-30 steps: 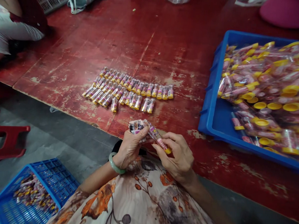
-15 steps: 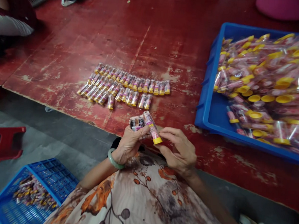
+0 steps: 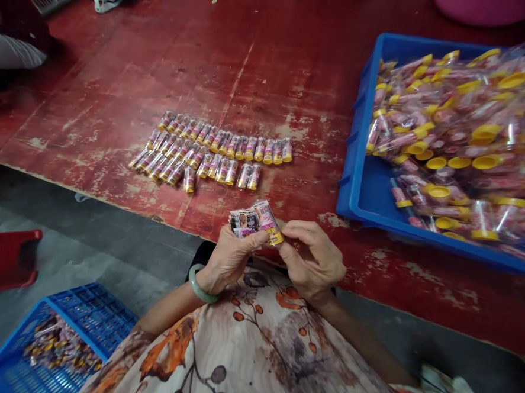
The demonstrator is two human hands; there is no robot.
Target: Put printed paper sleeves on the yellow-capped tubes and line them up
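My left hand (image 3: 232,254) is closed around a small stack of printed cards (image 3: 244,221), dark with white and purple print. Beside the stack, under the left thumb, a small plastic tube (image 3: 268,220) shows a pink, white and yellow printed face. The thumb and fingertips of my right hand (image 3: 314,262) pinch the tube's lower right edge. On the red table, just beyond my hands, similar yellow-capped tubes (image 3: 212,149) lie in uneven rows. My left wrist wears a green bangle (image 3: 201,284).
A blue crate (image 3: 356,190) heaped with loose yellow-capped tubes stands on the red table (image 3: 164,54) at right. Down left are a blue basket (image 3: 17,347) holding more tubes and a red stool (image 3: 7,258). Another person's leg (image 3: 13,51) shows at far left.
The tube has turned in my fingers, so its printed face now shows and its yellow cap no longer stands out. The view has shifted slightly to the right.
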